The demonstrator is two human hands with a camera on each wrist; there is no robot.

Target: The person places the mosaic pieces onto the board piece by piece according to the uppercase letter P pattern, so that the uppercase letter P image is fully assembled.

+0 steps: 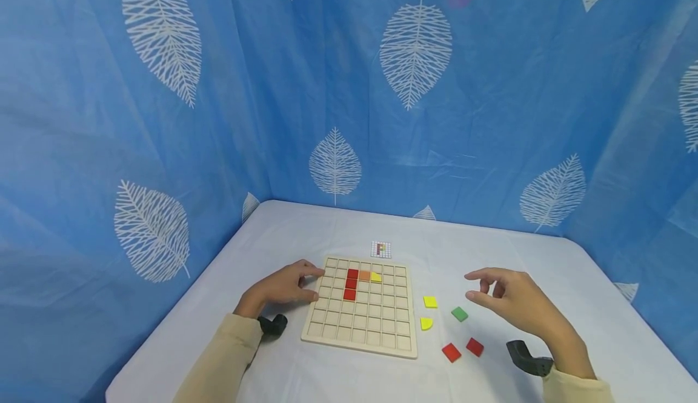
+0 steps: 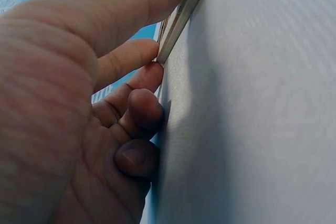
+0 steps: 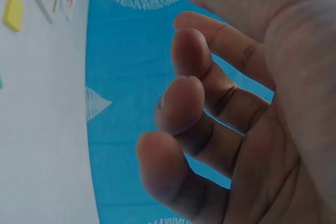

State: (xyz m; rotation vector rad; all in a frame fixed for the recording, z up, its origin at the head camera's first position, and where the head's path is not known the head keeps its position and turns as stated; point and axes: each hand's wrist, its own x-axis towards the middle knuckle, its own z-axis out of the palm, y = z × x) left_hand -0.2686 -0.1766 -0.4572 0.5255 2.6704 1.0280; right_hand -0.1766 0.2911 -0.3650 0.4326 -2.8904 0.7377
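Note:
A wooden grid board (image 1: 357, 324) lies on the table with three red square tiles (image 1: 351, 284) in a column, an orange tile (image 1: 365, 276) and a yellow round-cornered tile (image 1: 376, 277) set in its cells. At the board's left edge, my left hand (image 1: 286, 283) touches the rim with thumb and index finger; the left wrist view shows those fingertips against the board's side (image 2: 181, 19). My right hand (image 1: 509, 299) hovers over the table to the right, fingers loosely bent, holding nothing. Nearest to it lies a green tile (image 1: 460, 314).
Right of the board lie a yellow square tile (image 1: 430, 302), a yellow round-cornered tile (image 1: 426, 323) and two red tiles (image 1: 451, 353). A small card with a coloured grid pattern (image 1: 381, 249) lies behind the board. A blue leaf-print curtain (image 1: 382, 166) surrounds the white table (image 1: 283, 227).

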